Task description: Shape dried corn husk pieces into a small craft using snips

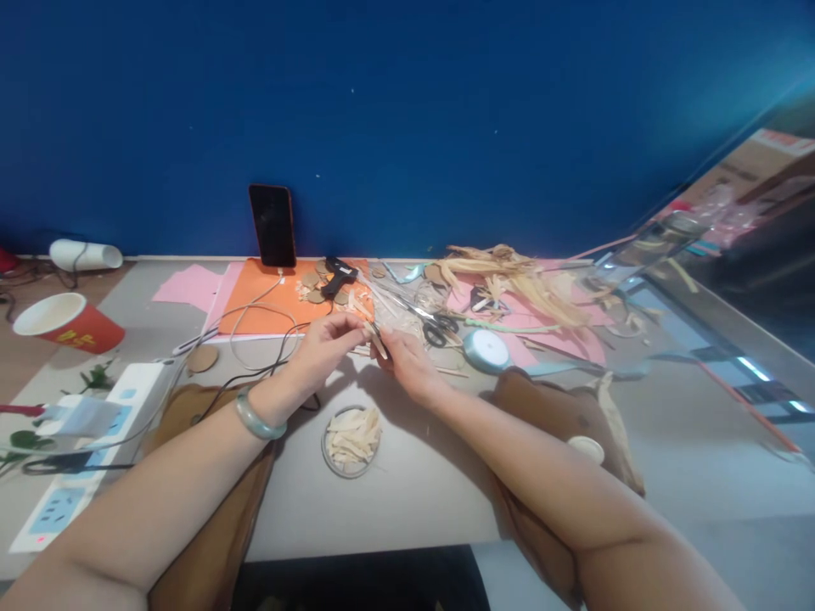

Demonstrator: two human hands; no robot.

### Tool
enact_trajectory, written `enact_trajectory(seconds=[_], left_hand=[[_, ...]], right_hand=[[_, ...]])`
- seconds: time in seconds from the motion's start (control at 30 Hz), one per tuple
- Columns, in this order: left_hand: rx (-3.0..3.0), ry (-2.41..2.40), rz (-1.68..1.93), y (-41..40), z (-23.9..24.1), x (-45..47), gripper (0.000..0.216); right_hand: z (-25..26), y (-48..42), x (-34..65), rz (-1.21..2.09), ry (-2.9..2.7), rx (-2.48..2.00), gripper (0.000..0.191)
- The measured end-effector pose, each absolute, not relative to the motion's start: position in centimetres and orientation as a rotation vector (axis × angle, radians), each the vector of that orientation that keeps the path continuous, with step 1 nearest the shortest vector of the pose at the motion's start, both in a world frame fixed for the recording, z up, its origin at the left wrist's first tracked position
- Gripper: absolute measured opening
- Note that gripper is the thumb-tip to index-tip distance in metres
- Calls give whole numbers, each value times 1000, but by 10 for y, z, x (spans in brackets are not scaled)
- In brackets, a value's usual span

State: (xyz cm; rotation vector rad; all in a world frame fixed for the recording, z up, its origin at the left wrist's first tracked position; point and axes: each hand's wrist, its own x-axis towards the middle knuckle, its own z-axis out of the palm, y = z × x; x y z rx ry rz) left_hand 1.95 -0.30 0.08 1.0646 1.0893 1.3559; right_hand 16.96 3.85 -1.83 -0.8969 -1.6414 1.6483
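Note:
Above the middle of the table, my left hand (328, 346) and my right hand (407, 363) meet, fingertips nearly touching. My left thumb and forefinger are pinched together at a small pale piece. The fingers of my right hand are closed round a slim item with a dark edge and a pale strip (378, 341); its kind is too small to tell. Just below the hands stands a small round dish (325, 454) filled with cut pale dried strips (351, 434). Beyond the fingers lie black-handled scissors (439, 329) and a black glue gun (340, 277).
A phone (272, 225) leans on the blue wall behind orange paper (255, 293). Dried husks (541, 284) and a light-blue ribbon spool (486, 350) lie right. A red paper cup (76, 324) and power strip (64, 501) stand left, with cables (248, 373) crossing the table.

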Motion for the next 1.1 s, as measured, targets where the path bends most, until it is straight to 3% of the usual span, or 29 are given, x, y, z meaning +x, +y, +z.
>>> enact_trajectory(seconds=[0.87,1.1], left_hand=[[1082,1193,1343,-2,-4,17,18],[1052,1187,1370,-4,-1,17,17]], right_hand=[[-15,40,172,1538,-1741,-922,56],[-16,41,170,1676,-1463,-911,55]])
